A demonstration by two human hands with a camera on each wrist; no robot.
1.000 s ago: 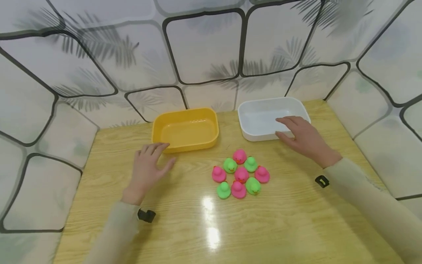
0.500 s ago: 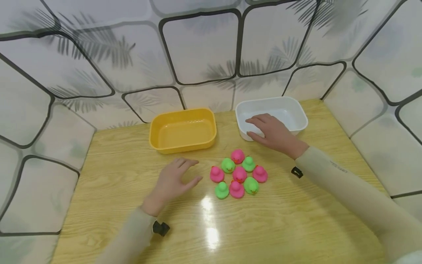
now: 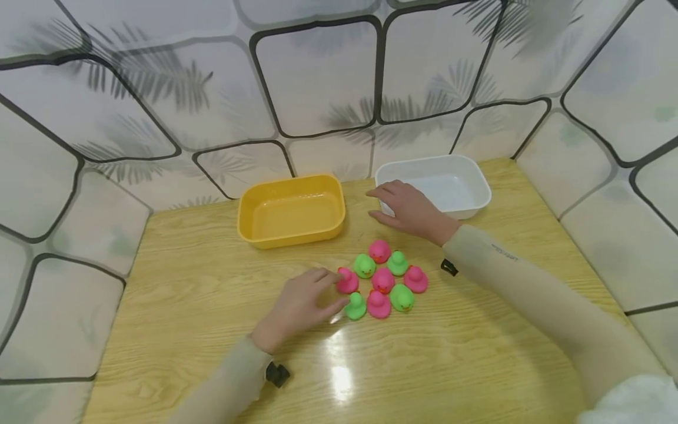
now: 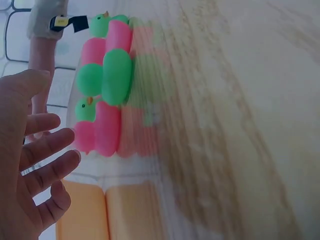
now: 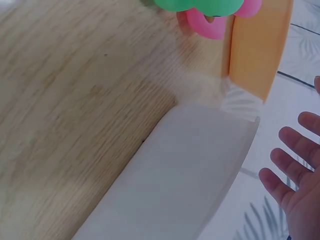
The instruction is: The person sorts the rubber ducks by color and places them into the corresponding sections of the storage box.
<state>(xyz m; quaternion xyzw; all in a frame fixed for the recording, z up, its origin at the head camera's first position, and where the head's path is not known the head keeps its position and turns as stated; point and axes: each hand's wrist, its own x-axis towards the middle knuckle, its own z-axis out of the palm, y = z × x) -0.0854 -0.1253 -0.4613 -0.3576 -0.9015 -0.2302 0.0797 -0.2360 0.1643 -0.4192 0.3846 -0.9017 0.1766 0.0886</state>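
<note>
My left hand (image 3: 299, 303), fingers loosely extended, is at the left side of a cluster of small rubber ducks. Its fingertips are right beside a pink duck (image 3: 348, 281), and its thumb points at a green duck (image 3: 356, 306). Pink and green ducks stand close together; the left wrist view shows a green duck (image 4: 117, 77) and a pink duck (image 4: 107, 129) in front of the fingers. My right hand (image 3: 410, 209), relaxed and holding nothing, hovers over the left end of the white tub (image 3: 466, 212). In the right wrist view its fingers (image 5: 297, 145) are spread beside the tub wall.
A yellow tub (image 3: 291, 238) stands against the back wall, left of the white one. The light wood table (image 3: 450, 353) is glossy. Pale patterned panels (image 3: 323, 76) enclose it at the back and both sides.
My left hand has moved right, from the yellow tub's front corner to the ducks. My right hand has moved left across the white tub. The ducks have stayed in place.
</note>
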